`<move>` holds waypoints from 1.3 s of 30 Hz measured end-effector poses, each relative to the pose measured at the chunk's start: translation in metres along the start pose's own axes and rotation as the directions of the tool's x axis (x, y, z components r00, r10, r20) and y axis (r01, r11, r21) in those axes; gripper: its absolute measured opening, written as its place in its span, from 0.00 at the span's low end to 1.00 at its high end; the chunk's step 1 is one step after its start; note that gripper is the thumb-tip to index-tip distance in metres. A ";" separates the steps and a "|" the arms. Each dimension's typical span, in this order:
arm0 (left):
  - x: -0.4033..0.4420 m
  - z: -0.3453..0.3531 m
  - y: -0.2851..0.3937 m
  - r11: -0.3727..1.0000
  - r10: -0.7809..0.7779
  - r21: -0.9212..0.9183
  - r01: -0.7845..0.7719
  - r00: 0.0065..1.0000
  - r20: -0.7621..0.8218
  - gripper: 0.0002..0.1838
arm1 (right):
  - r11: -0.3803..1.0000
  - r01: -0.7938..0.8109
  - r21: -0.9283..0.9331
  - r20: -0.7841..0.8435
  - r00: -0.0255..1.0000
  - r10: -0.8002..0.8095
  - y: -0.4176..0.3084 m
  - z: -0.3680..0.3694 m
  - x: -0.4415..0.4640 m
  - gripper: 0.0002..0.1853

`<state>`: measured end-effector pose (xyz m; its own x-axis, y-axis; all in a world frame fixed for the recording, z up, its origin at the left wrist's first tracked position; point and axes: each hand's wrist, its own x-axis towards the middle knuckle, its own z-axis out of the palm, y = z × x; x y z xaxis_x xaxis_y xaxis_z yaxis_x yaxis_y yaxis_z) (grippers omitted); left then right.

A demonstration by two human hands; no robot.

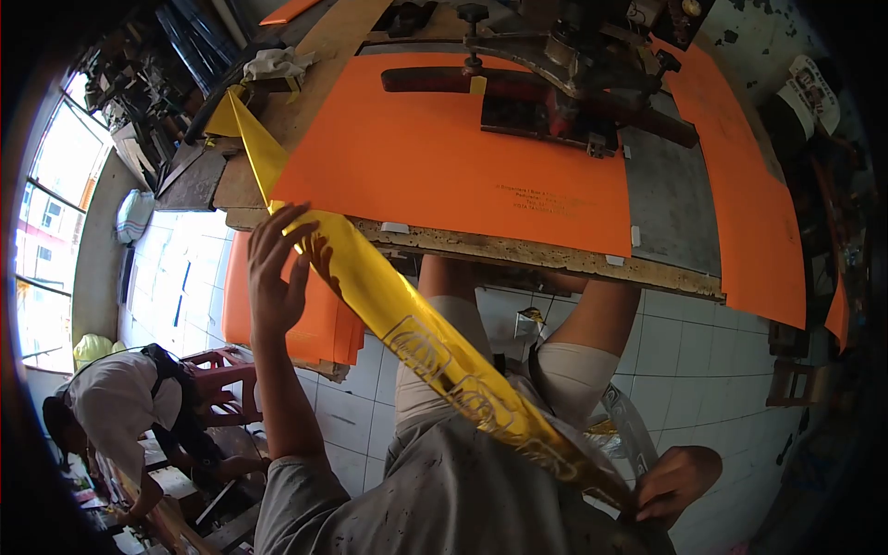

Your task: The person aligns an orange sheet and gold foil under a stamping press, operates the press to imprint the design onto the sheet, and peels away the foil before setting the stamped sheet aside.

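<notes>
1. Site type: workshop.
2. Indicators: metal press (566, 69) mounted over a worn counter (435, 248); large orange sheets (416, 139); piled tools and parts (125, 83); white tiled floor (347, 416).

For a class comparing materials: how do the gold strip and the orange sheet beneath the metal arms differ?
The gold strip is shiny and slants past the left hand to the right hand; the orange sheet looks duller and lies flat on the workbench. The strip is narrow; the sheet is broad. Both carry markings.
</notes>
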<state>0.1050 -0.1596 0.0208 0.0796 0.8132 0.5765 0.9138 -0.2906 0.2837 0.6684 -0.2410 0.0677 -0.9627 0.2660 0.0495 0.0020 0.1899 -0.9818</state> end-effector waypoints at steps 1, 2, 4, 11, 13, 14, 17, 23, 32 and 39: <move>0.000 0.003 0.001 0.997 0.016 -0.072 -0.012 0.999 0.050 0.17 | 0.999 0.008 0.047 0.003 1.000 -0.008 0.003 0.004 0.006 0.09; 0.001 0.005 0.006 0.995 0.037 -0.096 -0.029 0.996 0.083 0.17 | 0.999 0.008 0.052 0.012 1.000 -0.008 0.006 0.004 0.006 0.08; -0.007 0.007 0.004 0.997 0.053 -0.059 -0.043 0.984 0.173 0.18 | 0.998 0.005 0.068 0.030 1.000 -0.007 0.011 0.004 0.003 0.08; -0.029 -0.025 -0.017 0.997 0.052 0.056 -0.057 0.996 0.077 0.25 | 0.997 0.000 0.076 -0.047 0.999 0.004 0.015 0.002 0.007 0.07; -0.032 -0.039 -0.016 0.996 0.029 0.083 -0.029 1.000 -0.003 0.30 | 0.994 -0.016 0.110 -0.111 0.993 0.028 0.018 0.003 -0.004 0.07; -0.034 -0.045 -0.016 0.998 -0.002 0.066 0.004 1.000 -0.031 0.33 | 0.997 -0.020 0.078 -0.186 0.982 0.034 0.019 0.002 -0.012 0.09; -0.023 -0.045 -0.003 0.997 0.046 0.070 -0.038 0.991 -0.127 0.42 | 0.994 -0.096 -0.059 -0.452 0.890 0.059 0.016 0.000 -0.049 0.14; 0.022 0.006 0.026 0.963 0.084 -0.251 -0.096 0.995 -0.058 0.45 | 0.884 -0.450 -0.123 -0.863 0.489 0.129 0.002 -0.015 -0.103 0.23; 0.074 0.037 -0.032 0.996 0.059 -0.074 -0.051 0.992 0.111 0.27 | 0.733 -0.680 0.026 -0.914 0.281 0.293 0.035 -0.099 -0.104 0.15; 0.110 0.045 -0.087 1.000 -0.004 0.011 0.002 0.989 0.151 0.24 | 0.742 -0.670 -0.019 -0.948 0.248 0.200 0.053 -0.148 -0.103 0.18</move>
<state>0.0520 -0.0226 0.0252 0.1355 0.8812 0.4530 0.9182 -0.2834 0.2766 0.8080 -0.1190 0.0372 0.0184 0.9998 -0.0101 0.6518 -0.0196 -0.7582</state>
